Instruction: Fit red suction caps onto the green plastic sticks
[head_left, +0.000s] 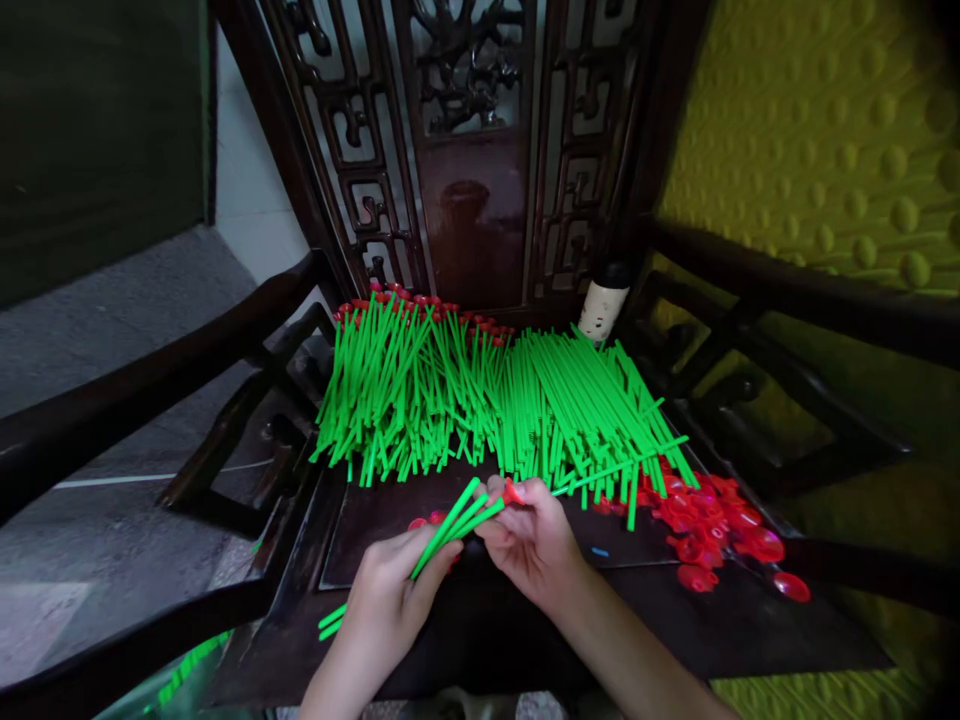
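We hold a small bunch of green sticks point(450, 522) in our left hand point(390, 590), fingers closed around them, the tips slanting up to the right and the lower ends poking out past the wrist. Our right hand point(529, 535) meets those tips, its fingers pinched on a red cap point(512, 492) right at the stick ends.

All this sits over the dark seat point(375, 520) of a carved wooden chair. Behind our hands lie 2 heaps: a left pile of sticks point(397, 395) already wearing red caps at the far end, and a right pile of bare sticks point(577, 410) fanning toward the right armrest point(787, 285). Loose red caps point(712, 525) spread along the seat's right side, a few lying close to the front edge. A pale bottle point(604, 300) stands in the back right corner, touching the chair back.

The bare strip of seat between the piles and the front edge is narrow; our hands fill most of it. The left armrest point(150, 370) stands well apart from the left pile.
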